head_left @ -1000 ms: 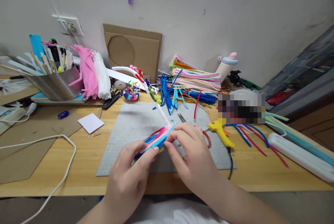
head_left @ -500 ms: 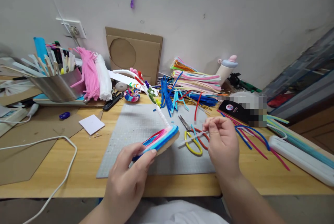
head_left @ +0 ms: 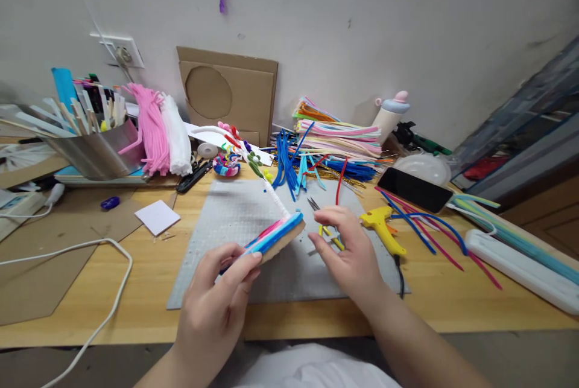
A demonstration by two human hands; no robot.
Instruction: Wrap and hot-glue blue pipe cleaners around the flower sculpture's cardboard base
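My left hand (head_left: 221,297) grips the blue, pink and beige layered base (head_left: 275,240), tilted above the grey cutting mat (head_left: 212,243). From the base's far end rises a white-wrapped stem (head_left: 275,200) with small coloured flowers, leaning up to the left. To the right of the base, my right hand (head_left: 346,249) has thumb and fingers apart, holding nothing. Behind its fingers lie scissors with yellow handles (head_left: 332,238), mostly hidden, and a whitish strip. A yellow glue gun (head_left: 384,230) rests to the right of this hand.
Bundles of pipe cleaners (head_left: 339,139) are piled at the back. A metal holder of sticks (head_left: 97,149) stands back left. On the right are a phone (head_left: 415,189) and a white power strip (head_left: 520,273). A white cable (head_left: 122,279) curves along the left.
My right hand has moved left and opened; the pale stick it pinched is no longer between its fingertips. The yellow glue gun now shows on the mat. The view has shifted slightly.
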